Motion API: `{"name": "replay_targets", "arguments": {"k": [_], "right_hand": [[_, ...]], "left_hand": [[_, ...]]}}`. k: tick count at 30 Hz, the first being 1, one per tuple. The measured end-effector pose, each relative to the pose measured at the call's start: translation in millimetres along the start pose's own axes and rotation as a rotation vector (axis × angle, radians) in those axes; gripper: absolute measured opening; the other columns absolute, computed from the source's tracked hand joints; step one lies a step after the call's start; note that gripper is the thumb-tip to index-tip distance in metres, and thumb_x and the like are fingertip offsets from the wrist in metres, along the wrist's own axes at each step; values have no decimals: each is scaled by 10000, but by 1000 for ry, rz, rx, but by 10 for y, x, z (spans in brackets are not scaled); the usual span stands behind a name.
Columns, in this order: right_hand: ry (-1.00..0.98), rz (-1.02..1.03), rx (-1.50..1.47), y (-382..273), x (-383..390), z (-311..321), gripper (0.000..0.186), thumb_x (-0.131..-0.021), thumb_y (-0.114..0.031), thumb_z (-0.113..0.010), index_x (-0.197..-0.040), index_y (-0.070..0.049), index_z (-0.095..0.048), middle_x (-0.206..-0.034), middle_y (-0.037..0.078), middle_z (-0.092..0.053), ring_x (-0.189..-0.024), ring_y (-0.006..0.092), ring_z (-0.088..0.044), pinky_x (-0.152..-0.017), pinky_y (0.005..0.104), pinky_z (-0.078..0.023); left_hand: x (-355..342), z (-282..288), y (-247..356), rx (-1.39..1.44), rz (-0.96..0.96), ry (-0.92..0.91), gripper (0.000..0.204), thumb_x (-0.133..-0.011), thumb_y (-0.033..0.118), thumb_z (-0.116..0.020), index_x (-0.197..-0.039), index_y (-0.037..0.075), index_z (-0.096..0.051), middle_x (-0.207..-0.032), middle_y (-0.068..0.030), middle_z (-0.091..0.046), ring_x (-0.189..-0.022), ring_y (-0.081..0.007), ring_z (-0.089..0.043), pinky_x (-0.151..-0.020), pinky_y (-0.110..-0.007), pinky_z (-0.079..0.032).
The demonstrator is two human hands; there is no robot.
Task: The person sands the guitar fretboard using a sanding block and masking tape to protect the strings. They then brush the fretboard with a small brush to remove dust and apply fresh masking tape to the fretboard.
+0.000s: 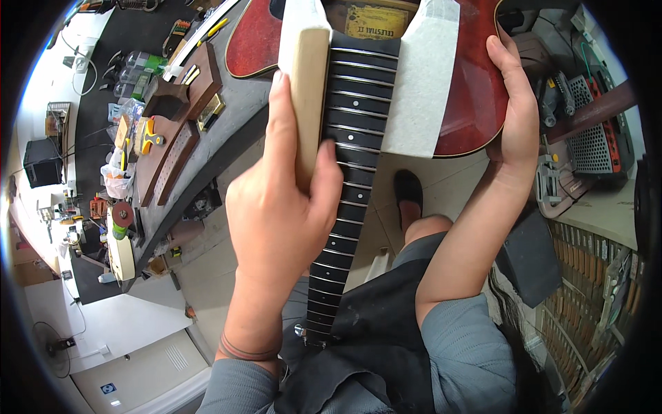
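Observation:
My left hand (272,207) is wrapped round a pale wooden block (310,83) lying lengthwise along the left edge of a black fretboard (362,124) with metal frets and white dots. The neck runs toward my lap, tuners at its lower end. A dark red guitar body (469,103) spans the top of the view. White protective sheets (424,90) cover it on both sides of the neck, and a yellow label (372,21) shows in the cavity. My right hand (514,103) grips the body's right edge, thumb on the top face; some fingers are hidden behind it.
A curved dark workbench (172,221) at left carries brown wooden templates (165,172), tools and bottles. A fan (48,348) stands lower left. At right are a perforated metal machine (589,131) and a slotted rack (579,290). My slippered foot (407,193) is on the tiled floor beneath.

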State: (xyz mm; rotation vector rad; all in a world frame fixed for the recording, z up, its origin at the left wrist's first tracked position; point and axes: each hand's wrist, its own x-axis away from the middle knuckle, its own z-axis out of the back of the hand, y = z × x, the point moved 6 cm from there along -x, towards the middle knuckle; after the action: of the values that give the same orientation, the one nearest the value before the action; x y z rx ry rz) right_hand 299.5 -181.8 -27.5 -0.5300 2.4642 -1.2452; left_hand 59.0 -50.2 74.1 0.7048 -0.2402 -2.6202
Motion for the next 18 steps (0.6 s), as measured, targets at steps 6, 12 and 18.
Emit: {"name": "replay_targets", "arguments": {"k": [6,12,18], "right_hand": [[7,38,30,40,-3,16,618,-1145,-380,-652,-1656,-47,-555,-1522,96,-705,-1390,194,-684,-1173,348,-526],[19,19,0,16,-12,52,615,-1154,-364,-637,-1666,-36,-548,-1525,106,-706,-1367,197,-699,-1167,349,-532],[10,43,18,55,-14,35,581,-1161,-349,-626,-1646,-33,-569,-1495,109,-721,-1352,193,-705,-1147,353,-546]], "left_hand": [[46,19,-22,66,-7,7,762,-1001,92,-750,-1708,-25,-488,-809,-227,-762,-612,-344,-763,-588,-438,-587],[-123,-71,-9,124,45,-8,739,-1025,86,-741,-1710,-18,-484,-935,-248,-784,-630,-362,-756,-597,-425,-581],[43,-26,-53,79,-49,36,730,-1028,72,-735,-1707,-24,-486,-1092,-284,-806,-731,-369,-816,-654,-416,-614]]}}
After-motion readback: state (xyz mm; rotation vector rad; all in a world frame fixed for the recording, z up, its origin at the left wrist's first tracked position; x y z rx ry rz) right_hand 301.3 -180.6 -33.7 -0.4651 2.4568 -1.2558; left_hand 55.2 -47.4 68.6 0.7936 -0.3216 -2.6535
